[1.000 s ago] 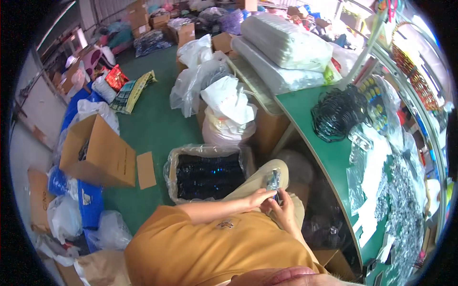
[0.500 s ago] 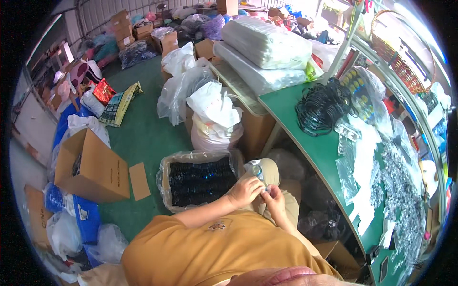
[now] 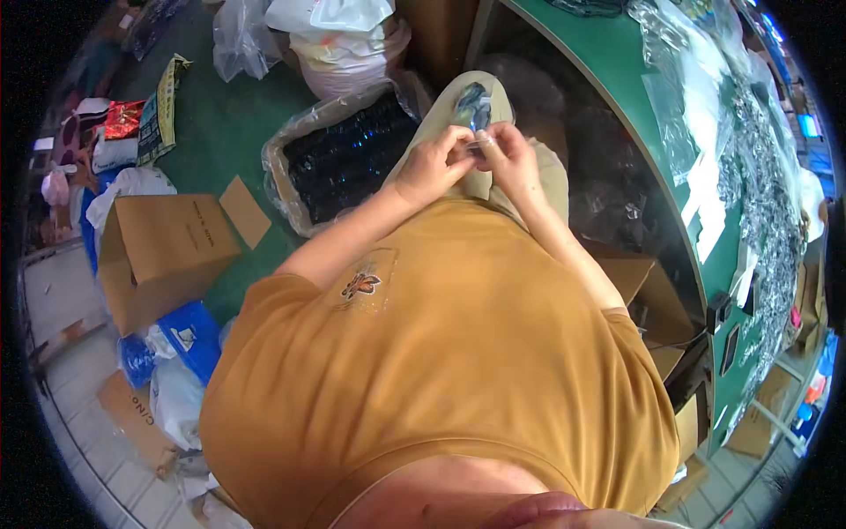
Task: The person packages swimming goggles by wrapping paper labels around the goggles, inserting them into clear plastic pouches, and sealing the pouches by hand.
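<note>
On your left, an open brown box stands by a flat bit of card. Next comes a box with a clear liner, full of shiny dark things, close beside your leg. In the middle, over the knee of your pale trousers, is the small clear packet with something dark in it. You seem to be working at its near end, so a good way is to hold that end firm with one side and make small, soft moves with the other. Try not to pull hard, as thin plastic could tear or slip, and let your knee help if the packet tips. Your left hand is curled, with thumb and first finger close together, and it looks like it pinches the near end. The far part of the packet pokes out past your fingers. Your right hand is bent in too, its tips almost meeting the left ones, and it seems to pinch the same end. You can't tell just what the tips press on. On your right is the green bench, with a pile of shiny clear wrappers.
</note>
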Demonstrator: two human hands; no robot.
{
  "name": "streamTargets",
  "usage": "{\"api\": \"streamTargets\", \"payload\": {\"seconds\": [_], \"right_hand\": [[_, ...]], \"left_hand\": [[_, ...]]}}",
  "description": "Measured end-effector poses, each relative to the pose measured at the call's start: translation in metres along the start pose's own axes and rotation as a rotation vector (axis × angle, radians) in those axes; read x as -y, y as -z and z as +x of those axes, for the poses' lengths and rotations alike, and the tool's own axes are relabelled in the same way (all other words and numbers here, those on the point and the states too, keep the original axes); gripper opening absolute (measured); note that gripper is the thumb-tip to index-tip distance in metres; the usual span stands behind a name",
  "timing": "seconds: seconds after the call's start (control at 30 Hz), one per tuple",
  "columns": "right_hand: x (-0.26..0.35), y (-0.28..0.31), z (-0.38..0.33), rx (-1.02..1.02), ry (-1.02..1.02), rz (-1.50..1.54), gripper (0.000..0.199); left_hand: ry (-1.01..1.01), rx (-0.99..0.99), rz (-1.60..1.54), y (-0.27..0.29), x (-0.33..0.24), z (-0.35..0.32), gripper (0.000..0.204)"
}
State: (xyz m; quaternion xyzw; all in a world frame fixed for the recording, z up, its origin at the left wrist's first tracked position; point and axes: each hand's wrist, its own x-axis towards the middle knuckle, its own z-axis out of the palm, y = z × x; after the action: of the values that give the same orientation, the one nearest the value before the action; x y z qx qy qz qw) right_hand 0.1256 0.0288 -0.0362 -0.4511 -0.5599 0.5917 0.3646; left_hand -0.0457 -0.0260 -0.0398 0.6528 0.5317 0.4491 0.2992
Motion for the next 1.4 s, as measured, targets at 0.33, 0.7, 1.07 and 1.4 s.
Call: {"api": "streamTargets", "payload": {"seconds": [0.33, 0.7, 1.07, 1.4], "right_hand": [[-0.037, 0.024, -0.017, -0.029, 0.014, -0.372, 0.018], [-0.059, 0.048, -0.039, -0.074, -0.475, 0.733, 0.011], [-0.028, 0.067, -0.061, -0.166, -0.361, 0.132, 0.017], [-0.039, 0.093, -0.061, -0.235, -0.436, 0.183, 0.019]], "left_hand": [[-0.341, -0.038, 0.140, -0.014, -0.001, 0.002, 0.015], [-0.487, 0.169, 0.164, -0.040, -0.001, 0.026, 0.028], [-0.284, 0.418, 0.147, -0.066, 0.010, 0.032, 0.025], [-0.387, 0.367, 0.068, -0.084, -0.014, 0.040, 0.026]]}}
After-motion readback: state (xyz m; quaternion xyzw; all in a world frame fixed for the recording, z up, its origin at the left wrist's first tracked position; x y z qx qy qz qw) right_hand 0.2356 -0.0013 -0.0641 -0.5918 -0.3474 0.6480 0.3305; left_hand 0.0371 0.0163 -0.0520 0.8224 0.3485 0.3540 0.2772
